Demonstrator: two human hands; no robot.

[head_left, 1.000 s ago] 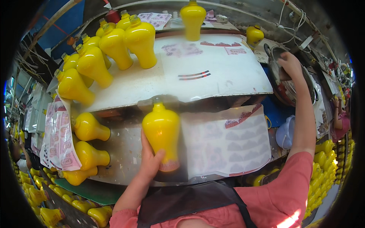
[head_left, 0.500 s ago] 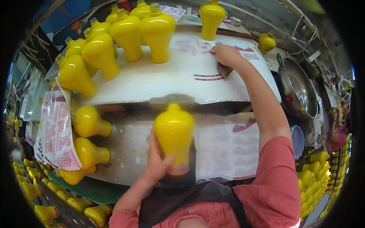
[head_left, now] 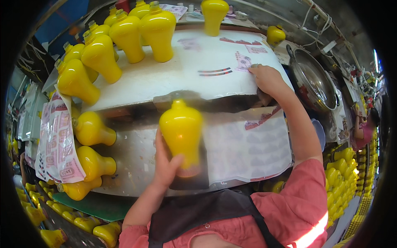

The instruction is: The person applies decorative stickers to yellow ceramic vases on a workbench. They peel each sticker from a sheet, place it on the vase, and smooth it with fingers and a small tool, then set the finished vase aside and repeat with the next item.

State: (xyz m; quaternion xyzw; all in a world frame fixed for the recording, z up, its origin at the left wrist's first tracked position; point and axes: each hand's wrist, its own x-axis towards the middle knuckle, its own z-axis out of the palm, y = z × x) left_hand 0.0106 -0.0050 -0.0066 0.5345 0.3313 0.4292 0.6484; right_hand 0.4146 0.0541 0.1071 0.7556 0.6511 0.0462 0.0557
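My left hand (head_left: pixel 166 165) is wrapped around the lower side of a glossy yellow bottle (head_left: pixel 180 128), which stands neck up in front of me. A pinkish pattern band shows at its narrow base. Over the white work table (head_left: pixel 136 84), my right hand (head_left: pixel 271 80) pinches the edge of a purple-pink patterned decal (head_left: pixel 242 61). A dark brown flat piece (head_left: pixel 264 97) sits under that palm, partly hidden by it. Two dark striped strips (head_left: pixel 215 72) lie to the left of the decal. A red-patterned strip (head_left: pixel 240 41) and a small pink decal (head_left: pixel 256 49) lie farther back.
Several yellow bottles (head_left: pixel 158 33) stand at the back left, another (head_left: pixel 214 16) at the back. More lie (head_left: pixel 95 129) at the left, beside hanging decal sheets (head_left: pixel 56 142). A pale sheet (head_left: pixel 248 149) covers the lower right surface. A large metal pan (head_left: pixel 314 78) stands right.
My right hand has moved right and nearer to me, and the purple-pink decal has come along with it. My left hand still holds the bottle. The whole view has shifted slightly.
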